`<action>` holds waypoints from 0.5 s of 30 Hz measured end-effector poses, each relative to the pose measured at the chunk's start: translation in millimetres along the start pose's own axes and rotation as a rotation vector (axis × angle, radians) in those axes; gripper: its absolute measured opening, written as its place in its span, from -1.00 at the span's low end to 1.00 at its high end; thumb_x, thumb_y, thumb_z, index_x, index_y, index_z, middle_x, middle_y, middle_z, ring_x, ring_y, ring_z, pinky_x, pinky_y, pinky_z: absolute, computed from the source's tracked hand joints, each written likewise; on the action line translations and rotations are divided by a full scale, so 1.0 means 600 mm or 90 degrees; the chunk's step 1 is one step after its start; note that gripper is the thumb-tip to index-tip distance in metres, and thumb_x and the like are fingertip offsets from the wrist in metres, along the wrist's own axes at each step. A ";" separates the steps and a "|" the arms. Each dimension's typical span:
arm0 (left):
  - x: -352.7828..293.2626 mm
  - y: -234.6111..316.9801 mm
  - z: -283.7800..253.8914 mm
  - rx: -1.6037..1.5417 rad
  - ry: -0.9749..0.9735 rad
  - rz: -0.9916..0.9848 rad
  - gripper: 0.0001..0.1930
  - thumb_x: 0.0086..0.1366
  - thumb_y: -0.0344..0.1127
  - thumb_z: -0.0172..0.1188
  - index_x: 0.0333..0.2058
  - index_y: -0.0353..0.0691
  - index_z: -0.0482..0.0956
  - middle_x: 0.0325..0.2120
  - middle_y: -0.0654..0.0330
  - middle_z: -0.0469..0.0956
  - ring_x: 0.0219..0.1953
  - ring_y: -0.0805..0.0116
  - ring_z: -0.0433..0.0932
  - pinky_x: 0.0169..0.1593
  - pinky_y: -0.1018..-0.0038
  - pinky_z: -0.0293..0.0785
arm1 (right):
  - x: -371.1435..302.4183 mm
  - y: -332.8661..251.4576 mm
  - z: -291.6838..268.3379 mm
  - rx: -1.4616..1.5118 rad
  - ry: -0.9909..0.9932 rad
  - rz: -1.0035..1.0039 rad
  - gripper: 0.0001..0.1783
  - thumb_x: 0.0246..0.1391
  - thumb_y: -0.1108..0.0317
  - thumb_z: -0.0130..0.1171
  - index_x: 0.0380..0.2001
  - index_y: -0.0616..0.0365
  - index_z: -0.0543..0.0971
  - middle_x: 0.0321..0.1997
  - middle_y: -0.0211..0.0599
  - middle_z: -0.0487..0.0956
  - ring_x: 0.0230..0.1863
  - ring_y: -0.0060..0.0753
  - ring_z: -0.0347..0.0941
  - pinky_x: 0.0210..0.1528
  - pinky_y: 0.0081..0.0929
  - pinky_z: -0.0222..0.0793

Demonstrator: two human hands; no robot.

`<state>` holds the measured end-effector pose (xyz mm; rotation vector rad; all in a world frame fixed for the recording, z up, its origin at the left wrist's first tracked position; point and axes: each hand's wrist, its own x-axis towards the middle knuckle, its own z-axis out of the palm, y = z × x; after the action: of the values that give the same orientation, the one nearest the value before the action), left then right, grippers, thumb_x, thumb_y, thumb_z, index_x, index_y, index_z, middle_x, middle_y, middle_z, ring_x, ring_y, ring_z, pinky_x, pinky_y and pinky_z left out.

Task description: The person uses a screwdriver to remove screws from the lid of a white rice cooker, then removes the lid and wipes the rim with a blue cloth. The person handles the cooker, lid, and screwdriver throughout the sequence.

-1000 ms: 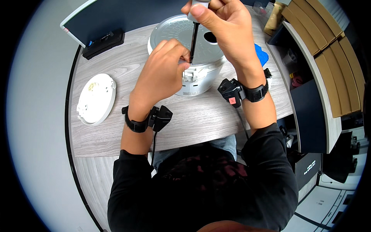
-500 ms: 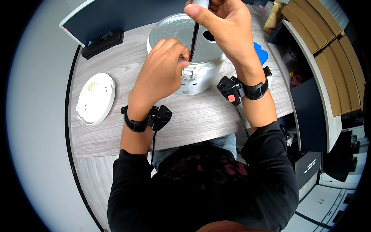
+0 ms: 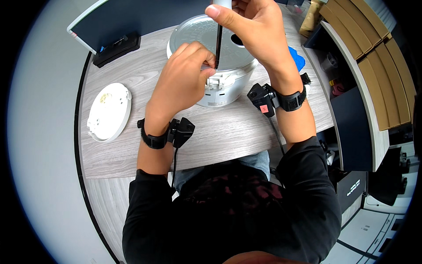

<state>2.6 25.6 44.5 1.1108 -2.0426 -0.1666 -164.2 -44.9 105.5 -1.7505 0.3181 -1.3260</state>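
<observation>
Round white appliance [image 3: 235, 90], embossed silvery top [image 3: 195, 35]. Right hand [image 3: 256, 28] grips black-shafted tool [image 3: 219, 42] upright; left hand [image 3: 182, 77] curled narrow at tip [image 3: 217, 66], hold unclear.

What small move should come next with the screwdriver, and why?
I'd probably press the screwdriver gently straight down to check its seating before turning. The right hand grips the handle, the shaft is near upright, and its tip is at the appliance's near rim. The left hand has its fingertips beside that tip, hiding whether it's engaged.
</observation>
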 end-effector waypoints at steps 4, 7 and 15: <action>0.003 -0.005 -0.001 -0.023 -0.005 0.006 -0.88 0.10 -0.52 0.32 -0.40 -0.28 0.55 -0.38 0.17 0.54 -0.24 0.12 0.48 -0.14 0.29 0.43 | 0.003 0.007 -0.016 0.032 0.008 0.029 -0.56 0.15 0.54 0.28 0.10 0.30 0.47 -0.18 -0.47 0.55 -0.24 -0.80 0.40 -0.23 -0.77 0.37; 0.006 -0.005 -0.002 -0.047 -0.008 0.002 -0.89 0.11 -0.51 0.32 -0.41 -0.29 0.55 -0.39 0.17 0.54 -0.24 0.14 0.49 -0.17 0.30 0.44 | 0.005 0.016 -0.023 0.071 0.000 0.010 -0.57 0.15 0.56 0.26 0.10 0.31 0.47 -0.19 -0.47 0.55 -0.23 -0.77 0.42 -0.20 -0.74 0.39; 0.006 -0.006 -0.001 -0.045 -0.014 0.016 -0.87 0.14 -0.55 0.28 -0.37 -0.35 0.48 -0.39 0.12 0.47 -0.31 0.21 0.45 -0.18 0.39 0.40 | 0.012 0.015 -0.015 0.086 -0.026 -0.009 -0.58 0.16 0.60 0.21 0.11 0.31 0.48 -0.19 -0.45 0.55 -0.21 -0.73 0.43 -0.17 -0.70 0.43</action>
<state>4.3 20.7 45.3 1.0440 -2.0539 -0.2368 -166.4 -59.5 103.4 -1.6676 0.1890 -1.2902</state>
